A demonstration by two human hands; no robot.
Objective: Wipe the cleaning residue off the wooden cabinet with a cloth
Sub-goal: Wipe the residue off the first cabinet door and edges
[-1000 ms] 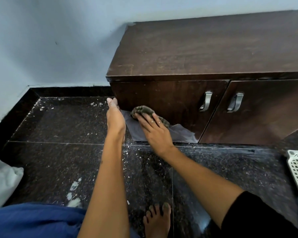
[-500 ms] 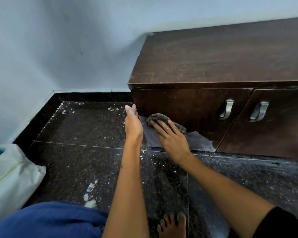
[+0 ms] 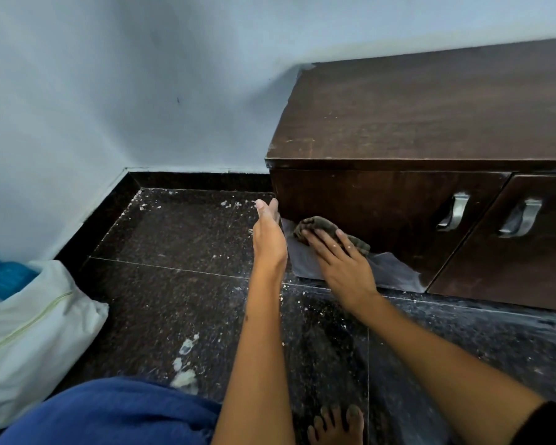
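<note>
Mid-wipe, I judge: right hand (image 3: 341, 264) flat, fingers straight, pressing cloth (image 3: 329, 231) on cabinet (image 3: 382, 200) lower front, 12 o'clock of hand. Left hand (image 3: 268, 234) open, at cabinet corner. Next: sweep toward 3 o'clock, keep pressure.

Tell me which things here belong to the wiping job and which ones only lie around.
Job:
- cloth, pressed by the right hand
- wooden cabinet, with a pale patch on its lower front
- left hand at the cabinet's corner

Lying about:
- white bag
- blue item behind the bag
</note>
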